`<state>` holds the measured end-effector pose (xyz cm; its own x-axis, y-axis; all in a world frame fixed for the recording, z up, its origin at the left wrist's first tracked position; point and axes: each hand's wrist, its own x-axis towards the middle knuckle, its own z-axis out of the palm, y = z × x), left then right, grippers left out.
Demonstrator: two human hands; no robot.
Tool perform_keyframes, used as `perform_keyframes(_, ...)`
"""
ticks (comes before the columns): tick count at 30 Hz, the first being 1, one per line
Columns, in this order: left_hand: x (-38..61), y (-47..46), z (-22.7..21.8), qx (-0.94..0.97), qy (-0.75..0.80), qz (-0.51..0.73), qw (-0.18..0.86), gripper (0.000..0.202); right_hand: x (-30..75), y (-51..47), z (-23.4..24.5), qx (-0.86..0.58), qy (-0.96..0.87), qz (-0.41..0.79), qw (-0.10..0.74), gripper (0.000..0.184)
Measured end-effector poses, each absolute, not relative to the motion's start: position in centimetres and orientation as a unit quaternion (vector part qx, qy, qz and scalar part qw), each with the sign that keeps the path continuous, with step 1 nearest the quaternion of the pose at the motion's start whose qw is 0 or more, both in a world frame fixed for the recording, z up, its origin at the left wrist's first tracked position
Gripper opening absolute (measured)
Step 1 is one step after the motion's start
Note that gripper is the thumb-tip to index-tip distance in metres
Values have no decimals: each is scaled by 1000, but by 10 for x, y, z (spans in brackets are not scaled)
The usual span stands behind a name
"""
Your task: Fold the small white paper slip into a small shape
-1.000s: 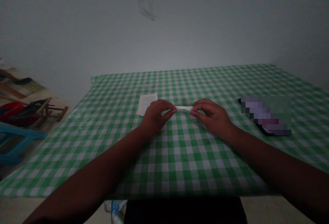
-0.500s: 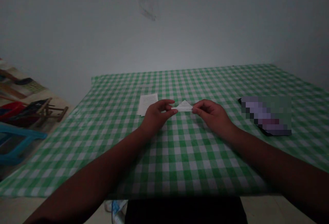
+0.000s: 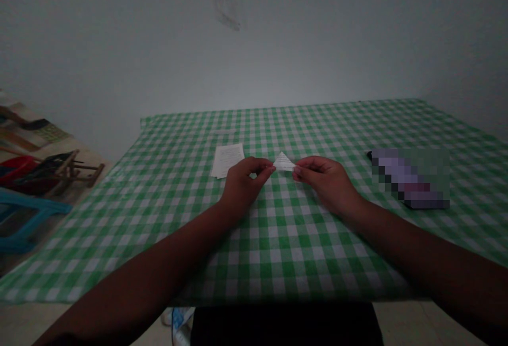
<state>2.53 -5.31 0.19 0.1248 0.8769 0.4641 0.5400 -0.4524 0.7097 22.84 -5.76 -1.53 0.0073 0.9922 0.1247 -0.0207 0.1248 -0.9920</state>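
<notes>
A small folded piece of white paper [image 3: 283,163], triangular with its peak pointing away from me, is held between my two hands over the table. Faint lines of print run across it. My left hand [image 3: 248,175] pinches its left corner between thumb and fingers. On the other side, my right hand [image 3: 324,178] grips the right corner the same way, fingers curled. Just behind my left hand lie a few white printed sheets [image 3: 229,158], partly covered by that hand.
A green and white checked cloth [image 3: 278,251] covers the table. At the right lies a flat dark-edged object [image 3: 410,179], blurred out. A pale wall [image 3: 317,44] stands behind. On the floor to the left are a blue plastic stool [image 3: 29,214], a red basin [image 3: 16,169] and a wooden frame [image 3: 79,169].
The fingers of my left hand have closed onto the paper's left corner. My right hand has shifted slightly left, and the folded paper's peak stands a little higher.
</notes>
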Motion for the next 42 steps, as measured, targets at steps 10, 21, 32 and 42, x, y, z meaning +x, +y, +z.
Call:
perform_keyframes(10, 23, -46, -3, 667, 508, 441, 319, 20, 238, -62, -8, -431, -738, 184, 485, 11)
perform_keyframes(21, 13, -38, -2, 710, 431, 417, 370, 12, 251, -56, 0, -425, -782, 181, 419, 14)
perform_keyframes(32, 16, -43, 0, 697, 436, 399, 407, 14, 251, -56, -1, -466, -723, 280, 425, 17)
perform_keyframes(42, 18, -41, -8, 742, 382, 503, 226, 5, 228, -61, -7, -472, -510, 498, 519, 30)
